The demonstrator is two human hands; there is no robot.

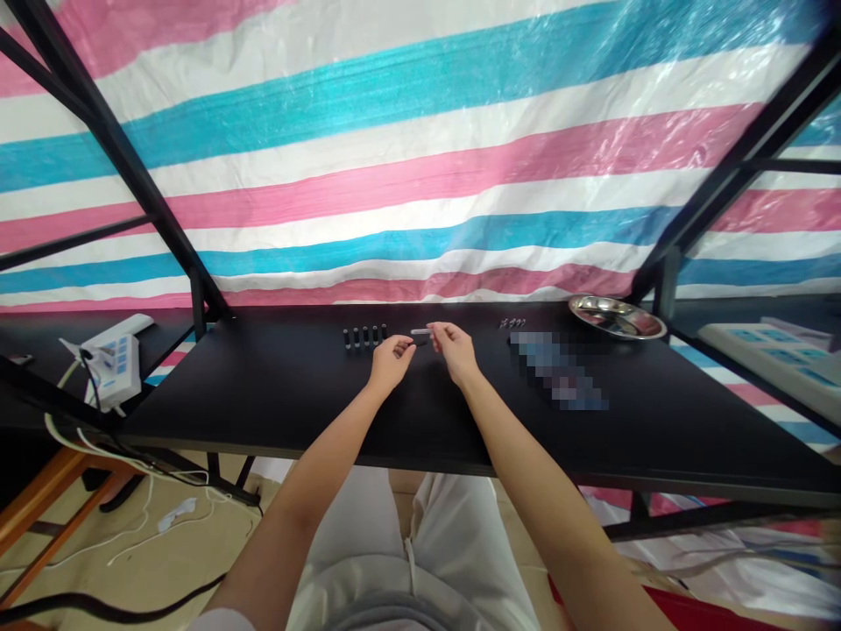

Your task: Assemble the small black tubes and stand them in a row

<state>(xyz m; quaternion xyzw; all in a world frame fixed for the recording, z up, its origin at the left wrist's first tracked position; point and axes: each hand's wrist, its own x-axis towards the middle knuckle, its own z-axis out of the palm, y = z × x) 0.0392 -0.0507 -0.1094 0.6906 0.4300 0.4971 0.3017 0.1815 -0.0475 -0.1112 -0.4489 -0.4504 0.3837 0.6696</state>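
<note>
My left hand [394, 358] is closed in a pinch over the middle of the black table [276, 377]. A small dark slender piece [419, 343] shows at its fingertips, hard to see against the tabletop. Close beside it, my right hand [453, 350] pinches a short, pale, slender piece [420, 332] between thumb and fingers. The two pieces lie almost side by side; whether they touch I cannot tell. Just left of my hands stand several small black cylinders [366, 336] in a row, with lighter tops. Several tiny shiny pieces [512, 323] lie farther right.
At the back right sits a round steel plate [647, 328]. A blurred-out patch [558, 372] covers something on the table's right. White power strips [124, 364] with cables are at the left. Black metal posts [118, 166] and a striped plastic sheet [420, 188] stand behind.
</note>
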